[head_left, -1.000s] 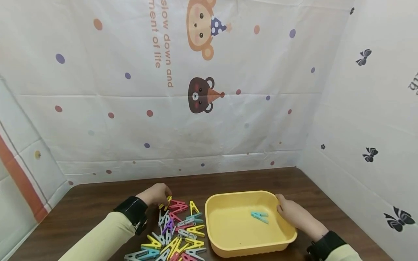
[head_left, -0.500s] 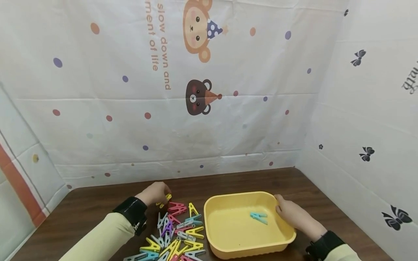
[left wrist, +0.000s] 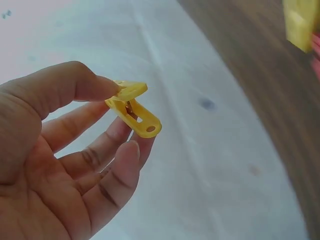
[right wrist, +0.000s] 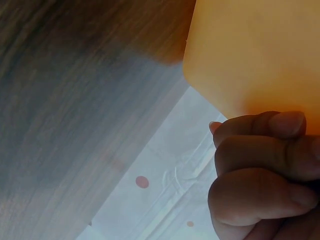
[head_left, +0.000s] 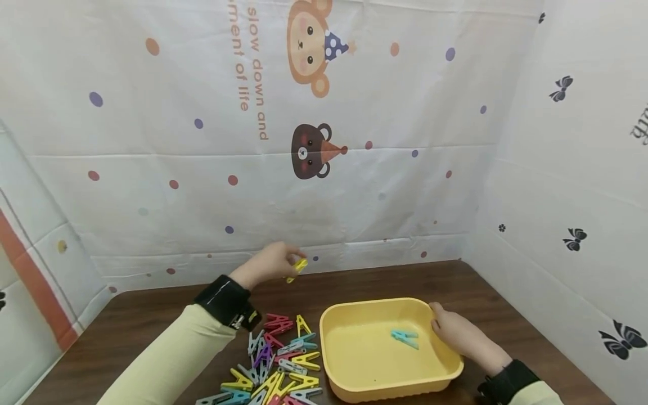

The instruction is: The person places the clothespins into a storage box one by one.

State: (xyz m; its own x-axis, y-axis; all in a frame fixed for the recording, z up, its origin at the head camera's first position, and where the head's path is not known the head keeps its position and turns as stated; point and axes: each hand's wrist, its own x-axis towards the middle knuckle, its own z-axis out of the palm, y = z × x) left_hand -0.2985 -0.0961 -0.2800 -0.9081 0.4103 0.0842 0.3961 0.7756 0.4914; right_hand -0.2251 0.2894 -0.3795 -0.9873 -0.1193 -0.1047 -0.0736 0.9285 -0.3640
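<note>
In the head view my left hand [head_left: 273, 262] is raised above the back of the table, between the clothespin pile and the basin. It pinches a yellow clothespin [left wrist: 134, 110] between thumb and fingers, plain in the left wrist view. My right hand [head_left: 458, 334] grips the right rim of a yellow plastic basin [head_left: 387, 388], its fingers [right wrist: 250, 195] curled at the outer wall in the right wrist view. Inside the basin lies a single light blue clothespin [head_left: 405, 337]. Left of the basin spreads a pile of clothespins [head_left: 264, 355] in yellow, red, grey, blue and purple.
A dark brown wooden table [head_left: 167, 315] carries everything. Behind it hangs a white printed cloth [head_left: 263, 208] with dots and cartoon bears. Another white cloth with bows [head_left: 552, 270] closes off the right side.
My left hand has lifted the yellow clothespin from the far end of the pile and moved up and to the right. My right hand stays on the basin rim.
</note>
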